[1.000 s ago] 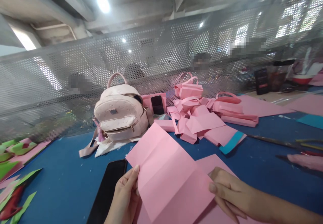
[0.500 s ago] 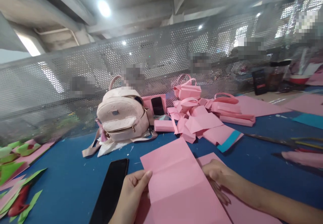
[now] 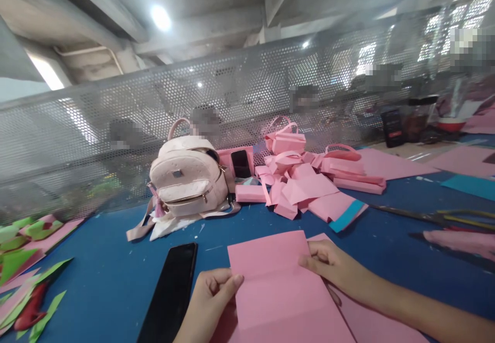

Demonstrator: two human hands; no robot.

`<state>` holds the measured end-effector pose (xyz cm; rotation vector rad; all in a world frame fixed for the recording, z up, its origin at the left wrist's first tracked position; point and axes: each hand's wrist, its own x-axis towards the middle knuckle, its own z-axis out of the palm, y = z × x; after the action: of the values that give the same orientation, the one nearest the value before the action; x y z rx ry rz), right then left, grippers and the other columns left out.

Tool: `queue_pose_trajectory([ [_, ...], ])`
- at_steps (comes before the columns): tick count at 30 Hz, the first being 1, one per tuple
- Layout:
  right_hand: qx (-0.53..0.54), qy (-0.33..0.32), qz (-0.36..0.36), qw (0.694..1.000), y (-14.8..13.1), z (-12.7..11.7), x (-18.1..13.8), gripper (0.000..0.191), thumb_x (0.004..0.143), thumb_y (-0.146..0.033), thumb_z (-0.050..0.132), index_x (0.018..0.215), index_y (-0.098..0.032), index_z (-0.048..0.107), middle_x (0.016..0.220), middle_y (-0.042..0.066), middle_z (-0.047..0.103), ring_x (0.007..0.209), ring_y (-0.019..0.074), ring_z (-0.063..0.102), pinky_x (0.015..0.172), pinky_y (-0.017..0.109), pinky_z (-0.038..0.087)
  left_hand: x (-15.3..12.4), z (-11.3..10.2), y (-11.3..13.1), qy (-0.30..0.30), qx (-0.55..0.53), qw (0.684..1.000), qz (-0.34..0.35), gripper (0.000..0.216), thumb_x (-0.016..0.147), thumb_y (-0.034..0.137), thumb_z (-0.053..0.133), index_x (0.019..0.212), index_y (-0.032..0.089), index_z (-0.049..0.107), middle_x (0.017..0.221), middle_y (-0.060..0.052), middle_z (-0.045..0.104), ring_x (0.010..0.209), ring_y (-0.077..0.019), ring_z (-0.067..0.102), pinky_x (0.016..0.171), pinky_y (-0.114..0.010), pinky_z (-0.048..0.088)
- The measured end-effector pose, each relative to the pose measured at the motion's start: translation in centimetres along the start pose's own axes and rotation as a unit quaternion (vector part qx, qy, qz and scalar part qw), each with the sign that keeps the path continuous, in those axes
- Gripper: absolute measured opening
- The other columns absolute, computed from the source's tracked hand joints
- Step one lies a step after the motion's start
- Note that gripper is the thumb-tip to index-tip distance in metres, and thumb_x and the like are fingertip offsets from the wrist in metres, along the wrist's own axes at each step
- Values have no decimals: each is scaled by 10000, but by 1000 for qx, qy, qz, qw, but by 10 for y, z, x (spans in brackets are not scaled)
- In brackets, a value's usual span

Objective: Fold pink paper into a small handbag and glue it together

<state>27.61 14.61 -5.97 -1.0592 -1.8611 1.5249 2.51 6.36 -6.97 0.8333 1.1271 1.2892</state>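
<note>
Left hand (image 3: 211, 301), right hand (image 3: 328, 265) pinch pink sheet (image 3: 282, 291) edges; phone (image 3: 170, 294) beside.

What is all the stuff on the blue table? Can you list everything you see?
pink sheet: one, pink, creased, front centre
phone: one, black, left of the sheet
backpack: one, pale pink, by the mesh
folded paper pile: many pieces, pink, behind the sheet
second phone: one, black, propped beside the backpack
paper scraps: several, green, red and pink, far left
scissors: one pair, right
table: blue
hands: left hand and right hand hold the sheet's edges
</note>
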Motion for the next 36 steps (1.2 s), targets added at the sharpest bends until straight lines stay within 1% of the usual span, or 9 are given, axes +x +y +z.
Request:
queue_pose_trajectory([
  [4, -18, 6, -8, 1000, 0, -1, 1, 564, 772, -712, 610, 675, -169, 492, 615, -42, 409, 528, 95, 386, 487, 213, 275, 0, -1, 1, -11, -4, 1000, 1, 384, 624, 493, 843, 540, 153, 687, 503, -50, 619, 443, -151, 532, 457, -232, 380],
  [8, -11, 5, -14, 1000, 1, -3, 2, 547, 787, -683, 622, 680, -155, 530, 640, -28, 428, 568, 106, 403, 520, 221, 299, -1, -1, 5, -44, -25, 999, -16, 350, 623, 455, 855, 566, 139, 716, 482, -52, 603, 432, -144, 538, 468, -233, 390],
  [12, 58, -45, -22, 997, -1, -3, 1, 462, 824, -594, 651, 768, -138, 597, 674, -13, 498, 595, 115, 462, 549, 220, 333, -2, 2, 10, -118, -70, 990, -23, 377, 595, 473, 866, 688, 118, 779, 613, -98, 682, 540, -195, 634, 554, -272, 465],
  [17, 109, -73, -31, 991, -5, -3, -2, 358, 822, -497, 701, 812, -142, 651, 732, 12, 599, 643, 140, 542, 584, 223, 395, 1, -2, 17, -223, -21, 974, 18, 409, 629, 495, 848, 815, 133, 810, 697, -92, 737, 673, -233, 695, 688, -304, 503],
  [21, 117, -74, -33, 990, -5, -4, -2, 324, 813, -468, 718, 783, -150, 664, 725, 15, 625, 642, 152, 569, 587, 232, 423, 2, -3, 20, -250, -17, 968, 7, 395, 666, 478, 835, 896, 157, 813, 709, -81, 746, 670, -224, 698, 694, -303, 506],
  [25, 119, -71, -28, 990, -7, -3, -2, 340, 804, -490, 716, 770, -156, 667, 729, 25, 639, 649, 170, 589, 586, 246, 437, 2, -2, 17, -222, -3, 975, 17, 436, 626, 544, 835, 822, 155, 815, 669, -82, 725, 649, -225, 685, 681, -311, 512],
  [28, 114, -70, -27, 991, -10, -3, -2, 363, 808, -514, 700, 749, -160, 648, 695, 18, 612, 630, 165, 570, 571, 244, 419, 3, -6, 13, -173, 33, 984, 4, 477, 605, 612, 813, 656, 139, 778, 585, -72, 676, 553, -186, 636, 563, -272, 490],
  [32, 80, -64, -33, 994, -7, -4, -2, 423, 821, -559, 662, 693, -163, 583, 646, -5, 528, 573, 130, 474, 535, 229, 338, 5, -12, 8, -104, 62, 992, -31, 510, 628, 619, 792, 533, 130, 684, 495, -34, 591, 436, -111, 512, 460, -225, 422],
  [36, 22, -46, -28, 998, -3, -5, -2, 474, 826, -617, 610, 680, -174, 529, 645, -25, 425, 585, 123, 392, 544, 235, 295, 6, -12, 6, -49, 88, 995, -5, 523, 683, 587, 769, 486, 134, 598, 461, 14, 479, 440, -80, 425, 462, -200, 356],
])
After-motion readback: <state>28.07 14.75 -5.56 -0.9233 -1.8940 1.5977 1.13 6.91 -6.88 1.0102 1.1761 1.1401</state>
